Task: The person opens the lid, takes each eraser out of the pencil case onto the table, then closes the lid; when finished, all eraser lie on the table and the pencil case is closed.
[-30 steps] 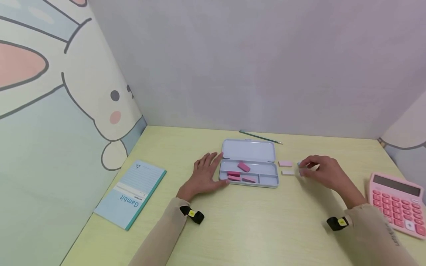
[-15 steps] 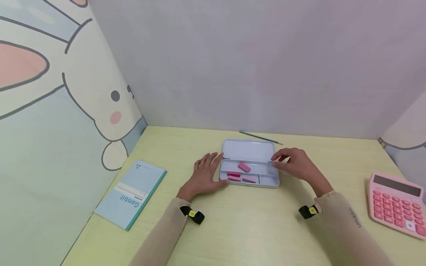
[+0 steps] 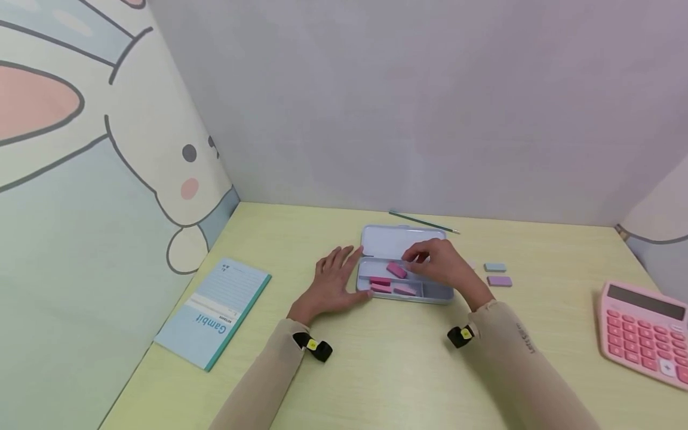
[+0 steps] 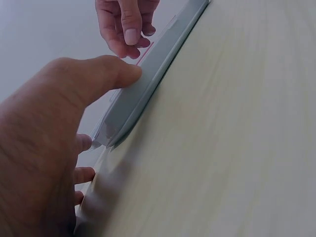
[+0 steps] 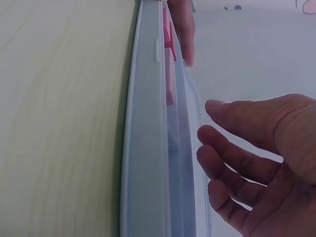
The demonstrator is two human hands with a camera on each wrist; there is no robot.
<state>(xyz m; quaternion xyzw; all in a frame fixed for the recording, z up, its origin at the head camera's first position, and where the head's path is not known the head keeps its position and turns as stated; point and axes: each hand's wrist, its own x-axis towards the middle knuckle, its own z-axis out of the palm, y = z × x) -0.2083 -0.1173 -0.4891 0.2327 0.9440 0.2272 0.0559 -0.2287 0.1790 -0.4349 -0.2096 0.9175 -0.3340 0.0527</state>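
A pale lilac pencil case lies with its lid raised back. In its far compartment is a dark pink eraser; several pink erasers sit in the near compartments. My left hand rests at the case's left end, fingers spread, thumb against the front corner. Over the right half of the case hovers my right hand, fingertips close to the dark pink eraser. The right wrist view shows its fingers loosely bent and apart from the thumb, nothing between them.
Right of the case lie a blue eraser and a purple eraser. A green pencil lies behind the lid. A blue notebook is at the left, a pink calculator at the right. Walls border the table.
My right hand has moved left from the loose erasers to over the pencil case. The blue and purple erasers now show where it was. My left hand has stayed put.
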